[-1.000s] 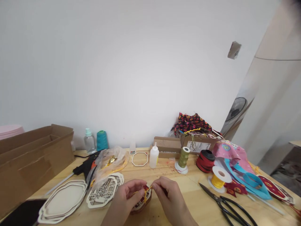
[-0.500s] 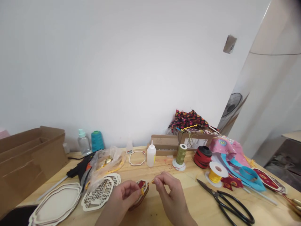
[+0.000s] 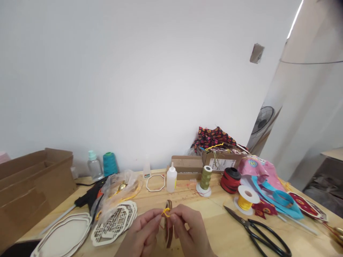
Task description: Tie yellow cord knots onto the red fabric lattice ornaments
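Note:
Between my two hands a small layered wooden ornament (image 3: 168, 233) is turned edge-on, with dark red showing along its side. A yellow cord (image 3: 166, 212) forms a loop or knot at its upper edge. My left hand (image 3: 146, 228) pinches the cord from the left, thumb against forefinger. From the other side my right hand (image 3: 189, 226) pinches the cord near the knot, its fingers beside the ornament. To the right lie black-handled scissors (image 3: 248, 223), with blades partly apart. Left of my hands are cut-out lattice wooden panels (image 3: 112, 226).
A white squeeze bottle (image 3: 172, 180) stands straight ahead. Beyond my right hand are a green thread spool (image 3: 206, 177), a red cord roll (image 3: 230, 181) and a yellow cord spool (image 3: 245, 200). At left are plain wooden plates (image 3: 65, 233), a black glue gun (image 3: 89, 196) and a cardboard box (image 3: 34, 189).
My hands have come together at the yellow cord. The ornament has turned from showing its patterned face to edge-on, and the cord now makes a loop at its top.

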### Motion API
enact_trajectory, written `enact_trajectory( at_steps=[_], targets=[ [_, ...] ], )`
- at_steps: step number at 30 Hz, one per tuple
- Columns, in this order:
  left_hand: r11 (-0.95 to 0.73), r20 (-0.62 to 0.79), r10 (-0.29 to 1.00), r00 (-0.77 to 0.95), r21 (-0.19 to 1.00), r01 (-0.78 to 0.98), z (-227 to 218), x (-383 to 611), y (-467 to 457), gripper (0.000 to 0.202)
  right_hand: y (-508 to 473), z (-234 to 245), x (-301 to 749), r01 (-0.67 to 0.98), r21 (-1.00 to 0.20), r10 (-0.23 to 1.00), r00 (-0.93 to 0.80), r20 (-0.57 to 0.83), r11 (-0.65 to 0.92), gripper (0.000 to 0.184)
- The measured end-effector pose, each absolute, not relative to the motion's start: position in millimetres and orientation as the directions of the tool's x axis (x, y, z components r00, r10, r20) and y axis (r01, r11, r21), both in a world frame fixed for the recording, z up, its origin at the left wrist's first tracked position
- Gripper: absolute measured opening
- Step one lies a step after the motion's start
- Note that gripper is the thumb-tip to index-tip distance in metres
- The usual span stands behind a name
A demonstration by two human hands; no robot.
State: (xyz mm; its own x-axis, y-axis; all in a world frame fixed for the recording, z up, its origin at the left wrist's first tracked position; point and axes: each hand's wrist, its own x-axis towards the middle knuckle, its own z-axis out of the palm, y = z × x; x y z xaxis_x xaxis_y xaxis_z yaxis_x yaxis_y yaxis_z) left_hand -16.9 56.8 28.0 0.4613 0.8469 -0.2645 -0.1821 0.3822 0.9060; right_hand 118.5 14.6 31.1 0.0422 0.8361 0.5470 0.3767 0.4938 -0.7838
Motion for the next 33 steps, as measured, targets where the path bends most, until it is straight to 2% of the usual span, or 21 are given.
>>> enact_trajectory(
  at_steps=[4,7,9,12,15,18,24,28,30,33],
  targets=[
    [0.387,-0.249,0.881,0.402,0.869,-0.309,22.5,-15.3,59.9,0.031,15.0,29.1,113.3,0.393,-0.735,0.803,-0.017,0.595,0.553,0.023],
    [0.383,-0.266,0.892,0.367,0.875,-0.297,25.6,-12.6,58.6,0.028,15.6,27.1,111.5,0.412,-0.721,0.790,0.005,0.613,0.557,0.021],
    [0.370,-0.265,0.898,0.351,0.887,-0.277,29.2,-10.6,56.8,0.024,16.8,27.2,112.5,0.364,-0.770,0.814,0.053,0.578,0.524,0.022],
    [0.301,-0.222,0.923,0.315,0.926,-0.229,31.9,-9.6,56.0,0.022,20.6,27.3,116.1,0.161,-0.902,0.888,0.172,0.426,0.401,0.026],
    [0.219,-0.163,0.927,0.339,0.966,-0.136,29.2,-11.9,58.1,0.025,26.4,24.6,118.9,-0.085,-0.959,0.939,0.244,0.244,0.271,0.028],
    [0.200,-0.154,0.913,0.377,0.976,-0.084,24.7,-15.0,60.4,0.028,30.7,21.2,119.8,-0.251,-0.946,0.962,0.231,0.148,0.206,0.030],
    [0.239,-0.195,0.906,0.375,0.968,-0.075,21.0,-17.6,62.4,0.028,33.3,19.6,124.6,-0.458,-0.884,0.992,0.125,0.034,0.088,0.027],
    [0.240,-0.179,0.913,0.366,0.963,-0.126,21.6,-18.3,64.5,0.029,34.8,19.5,127.3,-0.416,-0.909,0.999,0.025,0.029,0.037,0.025],
    [0.215,-0.163,0.926,0.340,0.969,-0.122,23.4,-18.4,65.4,0.028,34.7,19.9,126.3,-0.325,-0.945,0.999,-0.003,0.036,0.033,0.025],
    [0.058,-0.027,0.936,0.351,0.995,-0.076,27.0,-18.1,65.9,0.019,33.0,19.1,121.7,-0.128,-0.986,0.994,0.039,0.098,0.102,0.024]
  ],
)
